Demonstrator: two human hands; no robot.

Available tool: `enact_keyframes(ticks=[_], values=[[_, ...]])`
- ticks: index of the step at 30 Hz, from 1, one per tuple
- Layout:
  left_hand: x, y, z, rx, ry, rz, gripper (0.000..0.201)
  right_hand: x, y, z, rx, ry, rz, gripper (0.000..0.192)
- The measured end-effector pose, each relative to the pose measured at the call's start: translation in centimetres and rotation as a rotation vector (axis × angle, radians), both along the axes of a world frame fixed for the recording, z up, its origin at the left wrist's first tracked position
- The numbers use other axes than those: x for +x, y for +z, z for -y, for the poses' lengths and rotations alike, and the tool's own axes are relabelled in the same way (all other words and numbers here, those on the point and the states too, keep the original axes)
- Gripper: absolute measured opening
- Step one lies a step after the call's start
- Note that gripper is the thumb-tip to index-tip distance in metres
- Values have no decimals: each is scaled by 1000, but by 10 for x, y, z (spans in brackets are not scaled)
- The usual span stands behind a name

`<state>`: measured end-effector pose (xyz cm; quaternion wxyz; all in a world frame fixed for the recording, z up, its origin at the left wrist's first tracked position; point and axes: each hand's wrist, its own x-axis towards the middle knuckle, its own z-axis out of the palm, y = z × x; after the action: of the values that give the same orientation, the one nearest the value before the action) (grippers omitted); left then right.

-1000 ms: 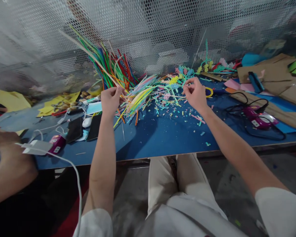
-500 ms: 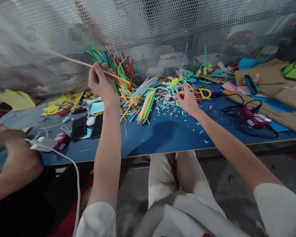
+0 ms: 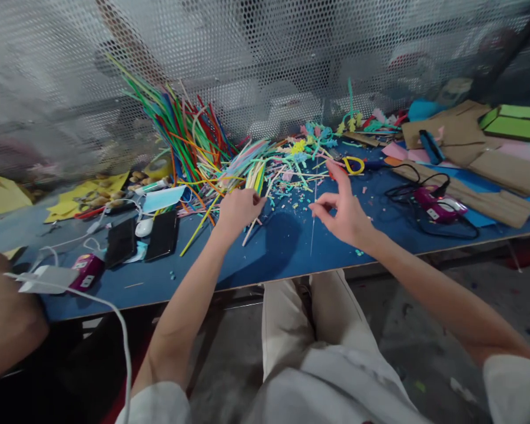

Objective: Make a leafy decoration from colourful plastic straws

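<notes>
My left hand [image 3: 238,213] is closed over the near end of a loose bundle of coloured straws [image 3: 257,175]. Its fingertips pinch together beside a pale straw [image 3: 248,234], but what they hold is hidden. My right hand [image 3: 342,215] is raised above the blue tabletop, thumb and a finger pinched on a thin wire [image 3: 311,238] that hangs nearly straight down. Its index finger points up and away. Small cut straw pieces [image 3: 295,203] lie scattered between the hands. Paper-like star shapes [image 3: 299,146] in yellow and teal sit behind them.
A tall heap of long straws [image 3: 181,138] leans on the perforated metal screen [image 3: 265,76]. Yellow-handled scissors [image 3: 354,166] lie to the right, near a purple power box [image 3: 437,205] with black cables. Phones [image 3: 161,235] are at left. A co-worker's arm [image 3: 9,306] rests at far left.
My left hand has come down from the heap toward the table and no longer shows the long cream straw raised in it. My right hand has moved slightly nearer to me.
</notes>
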<state>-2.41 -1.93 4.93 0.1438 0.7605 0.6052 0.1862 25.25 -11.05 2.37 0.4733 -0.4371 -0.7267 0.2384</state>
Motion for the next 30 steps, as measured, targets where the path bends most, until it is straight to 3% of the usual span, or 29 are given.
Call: enact_keyframes(ticks=[1,3,5,8,11,13,16,20,23,25,28,30], values=[[9,2,2,35,-72,62,39,-2,-6,3,-13,16,14,91],[29,4,5,-73,-274,348,57,-10,-15,2,-38,50,51,90],[47,2,5,-173,-378,616,64,-19,-21,-3,-61,87,79,88],[63,-7,2,-212,-397,815,59,-25,-22,-11,-88,104,113,78],[61,-13,-4,-273,-347,886,54,-15,-17,-8,-113,71,163,62],[53,-15,-8,-302,-296,870,50,6,-13,-4,-91,-25,151,54],[39,-21,-16,-393,-264,787,42,54,-7,-11,40,-296,176,38],[35,-35,-22,-480,-300,667,39,129,-4,-70,65,-447,378,19],[39,-46,-23,-442,-348,599,37,166,-10,-135,61,-488,622,36],[40,-52,-23,-393,-382,532,32,178,-19,-172,-39,-464,655,39],[35,-57,-26,-339,-403,389,29,184,-33,-207,-91,-415,626,27],[30,-59,-28,-319,-416,347,29,186,-37,-219,-37,-397,561,30]])
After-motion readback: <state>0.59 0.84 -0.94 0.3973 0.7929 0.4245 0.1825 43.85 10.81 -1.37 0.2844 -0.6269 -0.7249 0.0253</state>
